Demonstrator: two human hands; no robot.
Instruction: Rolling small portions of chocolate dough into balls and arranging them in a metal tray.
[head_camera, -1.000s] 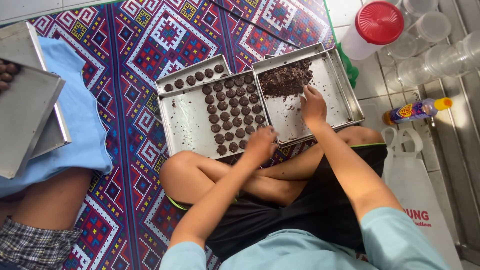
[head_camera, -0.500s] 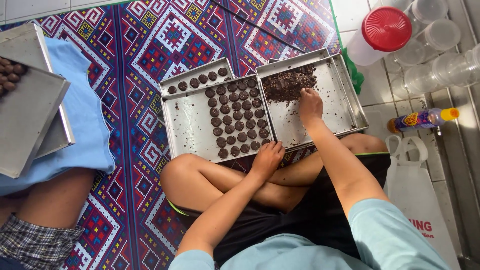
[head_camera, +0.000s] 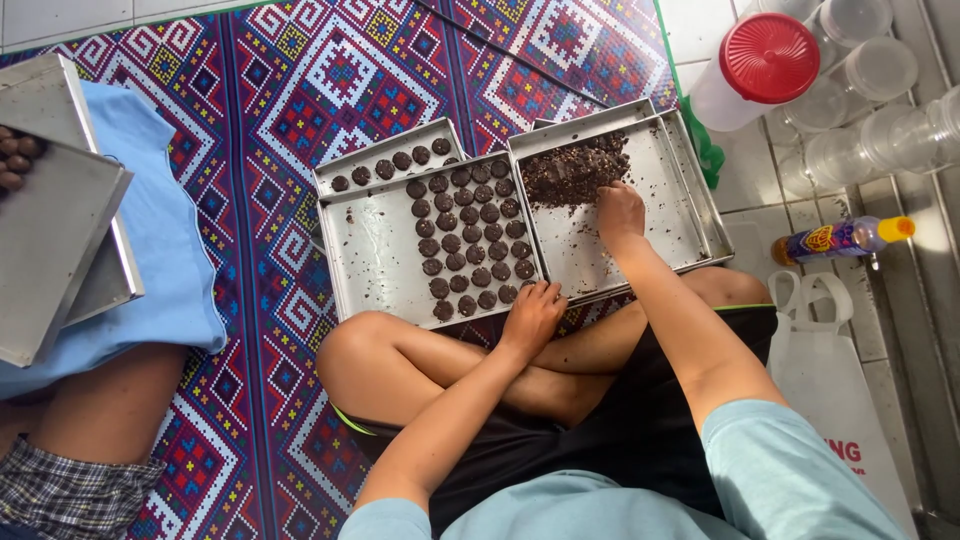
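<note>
Crumbly dark dough (head_camera: 572, 172) lies heaped in the far left corner of the right-hand metal tray (head_camera: 668, 200), and the right hand (head_camera: 620, 212) sits just at the near right edge of that heap, fingers curled down into the crumbs; whether it has pinched any up I cannot tell. The heap spreads along the tray's far wall, its long axis running left to right, so it lies just ahead and a little left of that hand. The left hand (head_camera: 532, 312) is well apart from the heap, resting with fingers bent over the near rim of the middle tray (head_camera: 378, 262), holding nothing that shows, touching the rim beside the last row of dark round discs (head_camera: 462, 240). The right hand is clearly the nearer to the dough. Three trays lie side by side before the crossed legs: the one with the heap, the middle one with roughly two dozen discs in four columns, and a third tray (head_camera: 352, 172) partly tucked behind it, bearing a single row of about six discs. To the left a second person's lap holds two more stacked trays (head_camera: 60, 250) on a blue cloth (head_camera: 165, 280). On the tiles at right stand a red-lidded jar (head_camera: 768, 60), several clear jars (head_camera: 850, 150) and one small bottle (head_camera: 840, 240).
</note>
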